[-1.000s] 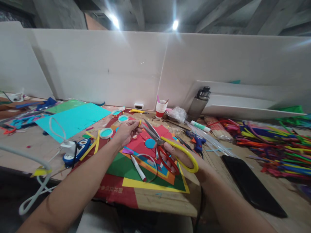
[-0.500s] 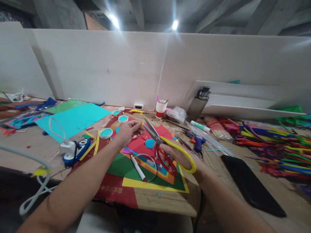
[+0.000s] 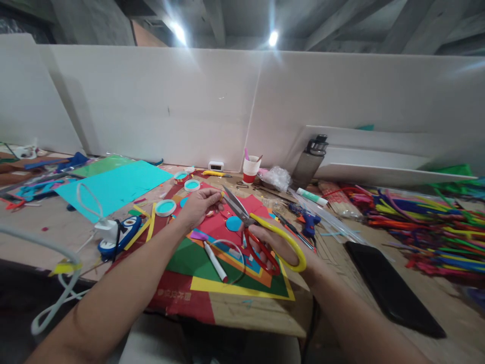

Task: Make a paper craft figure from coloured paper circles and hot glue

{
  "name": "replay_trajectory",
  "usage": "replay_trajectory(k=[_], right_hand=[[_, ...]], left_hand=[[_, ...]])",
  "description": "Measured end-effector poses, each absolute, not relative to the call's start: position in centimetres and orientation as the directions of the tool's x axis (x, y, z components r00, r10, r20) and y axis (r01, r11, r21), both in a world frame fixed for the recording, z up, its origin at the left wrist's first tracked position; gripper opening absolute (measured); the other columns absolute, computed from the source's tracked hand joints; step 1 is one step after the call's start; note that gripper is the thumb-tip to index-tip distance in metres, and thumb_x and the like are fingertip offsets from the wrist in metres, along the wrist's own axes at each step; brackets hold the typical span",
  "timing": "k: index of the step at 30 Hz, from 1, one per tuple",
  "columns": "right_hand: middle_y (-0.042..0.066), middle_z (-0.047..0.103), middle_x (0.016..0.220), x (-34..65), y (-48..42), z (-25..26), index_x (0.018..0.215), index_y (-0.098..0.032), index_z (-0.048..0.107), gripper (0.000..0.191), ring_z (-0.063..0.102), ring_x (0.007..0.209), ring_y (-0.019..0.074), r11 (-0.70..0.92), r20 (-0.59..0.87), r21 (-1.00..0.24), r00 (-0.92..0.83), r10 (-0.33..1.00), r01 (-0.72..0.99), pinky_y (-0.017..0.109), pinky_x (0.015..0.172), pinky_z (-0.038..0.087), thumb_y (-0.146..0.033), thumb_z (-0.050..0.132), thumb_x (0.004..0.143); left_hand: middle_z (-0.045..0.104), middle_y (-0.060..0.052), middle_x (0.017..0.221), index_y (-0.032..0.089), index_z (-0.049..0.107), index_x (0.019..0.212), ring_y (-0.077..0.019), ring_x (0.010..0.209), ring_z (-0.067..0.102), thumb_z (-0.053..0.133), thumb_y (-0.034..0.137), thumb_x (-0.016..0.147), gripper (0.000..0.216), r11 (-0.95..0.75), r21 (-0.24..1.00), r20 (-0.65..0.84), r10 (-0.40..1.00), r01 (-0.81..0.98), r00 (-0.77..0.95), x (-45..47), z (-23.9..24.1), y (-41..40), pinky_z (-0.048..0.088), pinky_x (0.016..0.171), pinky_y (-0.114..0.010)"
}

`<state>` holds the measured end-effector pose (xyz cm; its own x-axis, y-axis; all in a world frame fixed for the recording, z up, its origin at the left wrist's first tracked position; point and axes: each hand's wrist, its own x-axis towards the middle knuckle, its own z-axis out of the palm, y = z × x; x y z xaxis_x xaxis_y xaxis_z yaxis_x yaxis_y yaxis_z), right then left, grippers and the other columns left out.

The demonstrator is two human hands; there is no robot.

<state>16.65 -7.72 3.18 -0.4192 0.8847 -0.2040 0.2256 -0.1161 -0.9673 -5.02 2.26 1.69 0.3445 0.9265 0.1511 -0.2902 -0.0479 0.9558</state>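
My right hand (image 3: 262, 241) has its fingers in the handles of a pair of scissors (image 3: 239, 208), one loop yellow and one red. The blades point up and left, their tips close to my left hand (image 3: 202, 206). That hand is closed in a pinch on a small yellow piece (image 3: 222, 194), most of it hidden by the fingers. Under both hands lie red paper (image 3: 220, 235) and a blue paper circle (image 3: 234, 224). Nearer to me, a white marker (image 3: 215, 261) rests on stacked green paper (image 3: 184, 263) and yellow paper (image 3: 242, 291).
Round white lids (image 3: 165, 208) with blue inside and a power strip (image 3: 125, 235) lie at left, beside a cyan sheet (image 3: 117, 187). A paper cup (image 3: 250, 169) and a bottle (image 3: 308, 162) stand behind. Rightward are a glue gun (image 3: 310, 223), a black phone-like slab (image 3: 394, 288) and pipe cleaners (image 3: 417, 222).
The scissors have shifted very slightly, with the blade tips a little further left and the red loop a little lower. My left hand stays almost where it was.
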Motion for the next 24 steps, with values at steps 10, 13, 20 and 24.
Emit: replay_trajectory(k=[10, 13, 20, 24], right_hand=[[-0.008, 0.051, 0.052, 16.46, -7.91, 3.55, 0.100, -0.020, 0.057, 0.037, 0.047, 0.036, 0.0077, -0.135, -0.209, -0.968, -0.385, 0.899, 0.209, 0.017, 0.031, 0.039, -0.054, 0.049, 0.087], [-0.008, 0.050, 0.051, 16.37, -7.98, 3.66, 0.099, -0.019, 0.057, 0.037, 0.046, 0.036, 0.0074, -0.124, -0.197, -0.969, -0.369, 0.908, 0.213, 0.017, 0.030, 0.038, -0.054, 0.048, 0.088], [-0.008, 0.048, 0.053, 16.12, -8.25, 3.79, 0.100, -0.019, 0.057, 0.038, 0.043, 0.036, 0.0066, -0.078, -0.147, -0.977, -0.364, 0.920, 0.197, 0.016, 0.030, 0.037, -0.054, 0.048, 0.087], [-0.008, 0.047, 0.053, 16.19, -8.16, 3.67, 0.100, -0.018, 0.057, 0.041, 0.042, 0.035, 0.0061, -0.070, -0.144, -0.975, -0.361, 0.921, 0.213, 0.015, 0.029, 0.035, -0.056, 0.047, 0.087]], left_hand=[[0.064, -0.003, 0.061, 0.012, 0.065, 0.077, -0.0099, 0.052, 0.058, 0.079, 0.039, 0.067, 0.032, -0.040, 0.952, 0.147, 0.928, -0.302, 0.342, -5.07, 1.63, 2.32, 0.039, 0.046, -0.019], [0.064, -0.003, 0.060, 0.012, 0.065, 0.076, -0.0098, 0.051, 0.058, 0.079, 0.039, 0.066, 0.033, -0.039, 0.952, 0.148, 0.927, -0.303, 0.346, -5.06, 1.69, 2.29, 0.038, 0.045, -0.019], [0.063, -0.003, 0.060, 0.012, 0.064, 0.076, -0.0096, 0.051, 0.057, 0.079, 0.039, 0.067, 0.033, -0.048, 0.951, 0.156, 0.926, -0.304, 0.343, -5.01, 1.78, 2.19, 0.038, 0.045, -0.019], [0.064, -0.003, 0.061, 0.012, 0.064, 0.076, -0.0095, 0.051, 0.057, 0.079, 0.040, 0.066, 0.033, -0.051, 0.953, 0.156, 0.929, -0.300, 0.337, -5.01, 1.69, 2.27, 0.038, 0.045, -0.019]])
